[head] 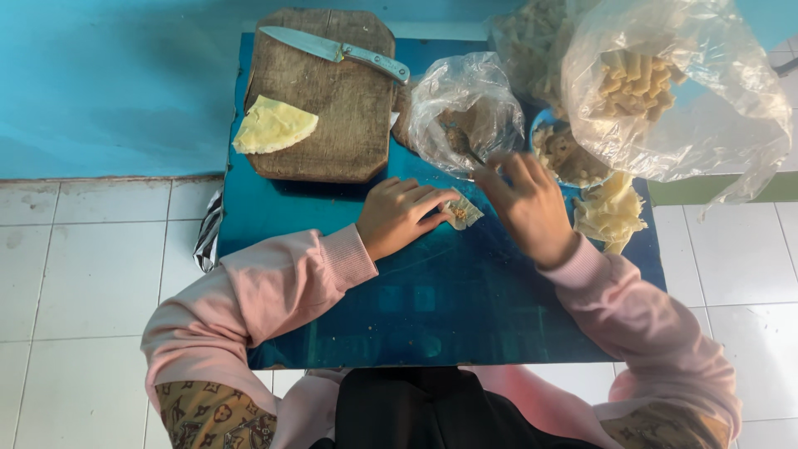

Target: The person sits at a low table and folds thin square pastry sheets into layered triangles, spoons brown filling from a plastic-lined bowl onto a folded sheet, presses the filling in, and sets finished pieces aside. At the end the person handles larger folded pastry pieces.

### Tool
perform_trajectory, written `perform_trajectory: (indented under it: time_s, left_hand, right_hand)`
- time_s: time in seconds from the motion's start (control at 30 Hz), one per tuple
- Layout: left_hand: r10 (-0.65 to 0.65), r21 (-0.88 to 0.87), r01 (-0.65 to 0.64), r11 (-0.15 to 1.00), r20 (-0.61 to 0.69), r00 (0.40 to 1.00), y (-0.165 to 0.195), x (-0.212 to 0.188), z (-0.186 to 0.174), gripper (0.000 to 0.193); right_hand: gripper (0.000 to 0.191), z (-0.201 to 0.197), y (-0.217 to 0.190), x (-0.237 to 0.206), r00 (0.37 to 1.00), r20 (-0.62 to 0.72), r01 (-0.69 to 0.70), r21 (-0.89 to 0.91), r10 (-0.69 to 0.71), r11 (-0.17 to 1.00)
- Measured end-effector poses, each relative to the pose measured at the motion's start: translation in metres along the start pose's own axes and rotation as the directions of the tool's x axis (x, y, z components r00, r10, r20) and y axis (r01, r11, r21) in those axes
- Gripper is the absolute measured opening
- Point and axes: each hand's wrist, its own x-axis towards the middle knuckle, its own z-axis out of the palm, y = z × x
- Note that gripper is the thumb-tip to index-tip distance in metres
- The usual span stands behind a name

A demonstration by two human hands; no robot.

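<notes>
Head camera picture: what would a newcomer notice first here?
Probably the two hands at the middle of the blue table: the left hand presses a small wrapper with filling flat, while the right hand reaches toward an open plastic bag. Behind, a knife and a yellow wrapper sheet lie on a wooden board.

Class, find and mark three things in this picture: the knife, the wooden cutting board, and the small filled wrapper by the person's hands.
knife [309,43], head view, middle of the blade.
wooden cutting board [349,116], head view, bare centre of the wood.
small filled wrapper [462,213], head view, the filling on top.
</notes>
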Motion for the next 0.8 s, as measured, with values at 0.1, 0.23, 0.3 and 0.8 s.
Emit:
perform_trajectory:
  time_s: [0.1, 0.23, 0.3, 0.8]
  left_hand:
    - [-0.004, -0.015, 0.004, 1.000, 0.028, 1.000, -0.001, 0.000, 0.003, 0.040]
    - [-0.007, -0.029, 0.008, 1.000, 0.038, 0.999, -0.001, 0.000, 0.007, 0.039]
    - [-0.007, -0.005, 0.007, 1.000, 0.044, 0.999, 0.001, 0.001, 0.010, 0.036]
    - [0.176, 0.063, -0.182, 0.981, 0.083, 0.981, 0.000, 0.001, 0.014, 0.019]
  right_hand:
    - [0.024, 0.002, 0.007, -0.014, 0.978, 0.199, -0.107, 0.256, 0.056, 0.961]
    - [0.022, 0.013, 0.024, -0.028, 0.922, 0.356, -0.297, 0.392, 0.154, 0.871]
    - [0.019, 0.020, 0.030, -0.033, 0.916, 0.361, -0.327, 0.415, 0.176, 0.849]
    - [0.016, 0.035, 0.021, -0.043, 0.944, 0.243, -0.322, 0.547, 0.222, 0.772]
